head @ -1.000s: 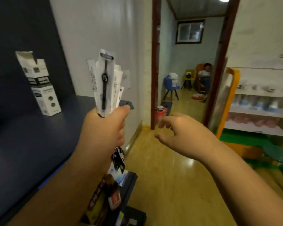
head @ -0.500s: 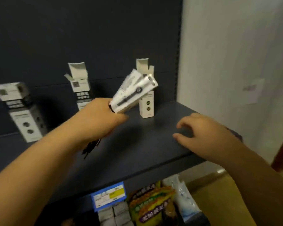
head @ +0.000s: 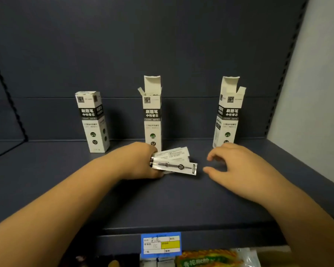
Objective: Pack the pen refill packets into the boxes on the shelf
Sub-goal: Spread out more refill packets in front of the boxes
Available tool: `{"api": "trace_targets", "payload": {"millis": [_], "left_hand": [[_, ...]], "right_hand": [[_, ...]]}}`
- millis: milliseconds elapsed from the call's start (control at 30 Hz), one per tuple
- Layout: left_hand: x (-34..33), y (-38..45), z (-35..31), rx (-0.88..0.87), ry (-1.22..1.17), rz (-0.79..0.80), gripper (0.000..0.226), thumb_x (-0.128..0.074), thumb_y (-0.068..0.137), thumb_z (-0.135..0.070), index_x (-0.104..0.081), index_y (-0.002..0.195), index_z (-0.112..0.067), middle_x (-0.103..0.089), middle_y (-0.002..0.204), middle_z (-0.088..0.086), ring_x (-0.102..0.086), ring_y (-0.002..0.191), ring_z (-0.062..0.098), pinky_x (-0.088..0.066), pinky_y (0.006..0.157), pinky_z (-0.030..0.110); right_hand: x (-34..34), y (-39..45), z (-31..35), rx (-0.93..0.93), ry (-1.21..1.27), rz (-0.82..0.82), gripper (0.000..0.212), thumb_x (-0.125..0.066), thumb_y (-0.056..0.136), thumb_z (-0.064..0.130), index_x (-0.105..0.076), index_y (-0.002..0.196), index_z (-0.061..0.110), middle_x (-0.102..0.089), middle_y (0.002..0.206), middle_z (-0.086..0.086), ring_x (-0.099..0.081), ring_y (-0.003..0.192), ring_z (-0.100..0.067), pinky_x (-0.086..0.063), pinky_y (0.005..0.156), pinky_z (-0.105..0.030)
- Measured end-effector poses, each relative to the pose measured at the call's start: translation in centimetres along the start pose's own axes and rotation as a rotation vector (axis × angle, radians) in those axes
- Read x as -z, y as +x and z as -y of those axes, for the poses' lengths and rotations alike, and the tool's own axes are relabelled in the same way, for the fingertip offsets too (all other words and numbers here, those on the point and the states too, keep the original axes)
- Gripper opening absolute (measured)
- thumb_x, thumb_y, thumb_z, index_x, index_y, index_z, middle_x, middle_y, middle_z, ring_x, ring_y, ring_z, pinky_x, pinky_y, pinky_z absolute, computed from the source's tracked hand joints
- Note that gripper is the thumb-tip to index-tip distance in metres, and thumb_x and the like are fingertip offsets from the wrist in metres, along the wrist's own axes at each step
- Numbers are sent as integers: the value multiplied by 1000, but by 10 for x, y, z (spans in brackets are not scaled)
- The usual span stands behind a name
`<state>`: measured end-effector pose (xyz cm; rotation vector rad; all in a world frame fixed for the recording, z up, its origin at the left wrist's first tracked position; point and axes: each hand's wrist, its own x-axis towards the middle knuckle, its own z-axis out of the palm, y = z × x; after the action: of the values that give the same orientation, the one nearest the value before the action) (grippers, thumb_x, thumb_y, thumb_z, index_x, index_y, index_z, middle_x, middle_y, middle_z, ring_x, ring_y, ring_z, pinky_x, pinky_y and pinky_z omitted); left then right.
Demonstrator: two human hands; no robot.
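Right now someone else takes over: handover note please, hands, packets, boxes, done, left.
Left hand grips a bundle of pen refill packets, lying low over the shelf in front of the middle box.
Right hand holds nothing, fingers loosely curled, hovering just right of the packets, in front of the right box.
Boxes: three upright along the back. Left box has its top closed; middle and right have flaps open.
Done: no packet visibly inside a box.
Left: feed the packets into the open boxes, then close the flaps.
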<state>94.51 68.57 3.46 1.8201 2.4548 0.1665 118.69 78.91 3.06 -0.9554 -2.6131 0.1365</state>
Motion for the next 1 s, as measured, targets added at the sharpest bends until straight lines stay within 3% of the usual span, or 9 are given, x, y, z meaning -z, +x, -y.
{"api": "trace_targets", "payload": {"millis": [100, 233, 300, 500, 600, 733, 833, 933, 1000], "left_hand": [[-4, 2, 11, 15, 40, 3, 57, -70, 66, -78, -59, 95, -31, -64, 91, -14, -60, 83, 8, -55, 77, 36], [-4, 2, 19, 5, 93, 77, 101, -55, 47, -98, -56, 122, -30, -60, 116, -11, -60, 104, 14, -53, 92, 40], [-6, -1, 22, -9, 108, 69, 113, -49, 43, -102, -53, 129, -29, -57, 122, -11, -58, 109, 15, -52, 95, 40], [-8, -12, 26, -22, 127, 25, 114, -53, 50, -99, -44, 139, -29, -53, 128, -11, -54, 118, 14, -50, 98, 39], [-5, -16, 29, -8, 135, 16, 120, -42, 53, -103, -37, 149, -31, -50, 137, -11, -49, 127, 15, -45, 104, 37], [3, -9, 38, 93, 169, -345, 116, -11, 61, -104, -51, 136, -25, -56, 132, -3, -50, 122, 20, -43, 100, 40], [11, 10, 46, 187, -122, -459, 106, -31, 72, -96, -49, 141, -17, -56, 136, 2, -52, 124, 22, -47, 99, 41], [16, 38, 47, 192, -502, -414, 106, -61, 75, -79, -32, 154, -14, -49, 150, 4, -50, 132, 22, -45, 99, 34], [17, 56, 48, 186, -734, -369, 107, -77, 76, -61, -26, 157, -13, -47, 152, 2, -51, 131, 18, -45, 90, 25]], "right_hand": [[-5, 5, 5, 18, 4, 22, 29, -58, 92, 56, -59, 116, 39, -54, 112, 18, -51, 109, -4, -49, 94, -29], [-11, 12, 10, 19, 11, 57, 31, -56, 90, 60, -59, 114, 41, -53, 110, 18, -51, 105, -3, -50, 92, -30], [-14, 14, 12, 16, 21, 55, 33, -55, 89, 64, -59, 113, 41, -53, 109, 18, -52, 104, -3, -51, 91, -31], [-18, 23, 18, 22, 8, 58, 33, -57, 89, 62, -61, 114, 39, -54, 108, 17, -52, 103, -3, -51, 91, -31], [-18, 30, 22, 39, 14, 31, 28, -56, 91, 59, -60, 111, 41, -54, 107, 18, -52, 102, -3, -50, 90, -31], [-23, 37, 29, 85, 58, 19, 20, -48, 98, 49, -63, 106, 40, -55, 105, 18, -52, 100, -3, -50, 90, -33], [-26, 39, 37, 125, 60, 75, 26, -49, 95, 55, -63, 111, 39, -54, 106, 19, -50, 101, -1, -49, 92, -31], [-27, 44, 51, 196, -5, 169, 50, -50, 88, 70, -56, 128, 41, -47, 113, 23, -44, 109, 0, -43, 97, -28], [-29, 49, 60, 262, -76, 193, 63, -49, 85, 76, -50, 137, 41, -44, 117, 22, -41, 113, -3, -37, 101, -27]]}}
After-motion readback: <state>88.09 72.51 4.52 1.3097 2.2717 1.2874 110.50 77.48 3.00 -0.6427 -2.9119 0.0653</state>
